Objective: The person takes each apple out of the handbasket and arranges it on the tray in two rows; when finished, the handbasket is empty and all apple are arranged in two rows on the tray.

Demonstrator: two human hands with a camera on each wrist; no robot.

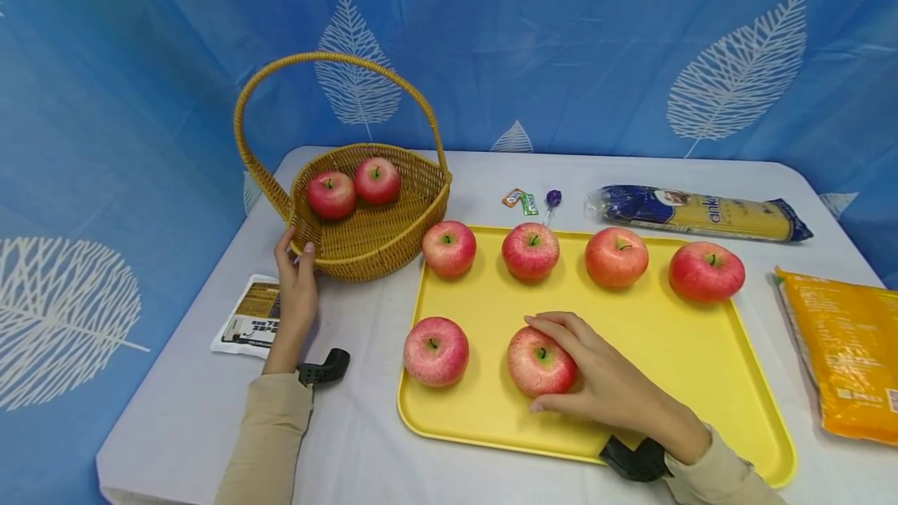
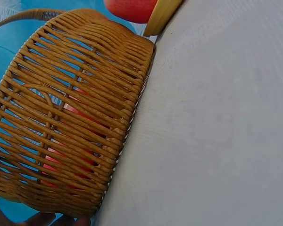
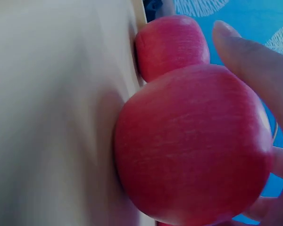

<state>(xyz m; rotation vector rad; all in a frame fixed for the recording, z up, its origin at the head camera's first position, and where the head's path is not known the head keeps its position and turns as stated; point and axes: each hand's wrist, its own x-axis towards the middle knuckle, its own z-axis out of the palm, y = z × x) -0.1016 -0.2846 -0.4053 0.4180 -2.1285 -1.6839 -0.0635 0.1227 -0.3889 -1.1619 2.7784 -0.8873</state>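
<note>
A wicker basket (image 1: 393, 256) with a tall handle stands at the back left, two red apples (image 1: 332, 195) inside it. My left hand (image 1: 298, 291) holds its near left rim, thumb on the inner side and fingers outside; the left wrist view shows the woven wall (image 2: 70, 117) up close. On the yellow tray (image 1: 631, 333), my right hand (image 1: 596, 372) grips a red apple (image 1: 540, 361) at the front middle, thumb on the near side and fingers round the far side. Another apple (image 1: 436, 351) lies to its left, and several more apples (image 1: 531, 252) form a row along the tray's back edge.
Behind the tray lie two small wrapped candies (image 1: 529, 203), a purple lollipop (image 1: 553, 199) and a pack of noodles (image 1: 701, 213). An orange bag (image 1: 845, 357) is at the right. A white and brown packet (image 1: 251, 316) lies left of my left wrist.
</note>
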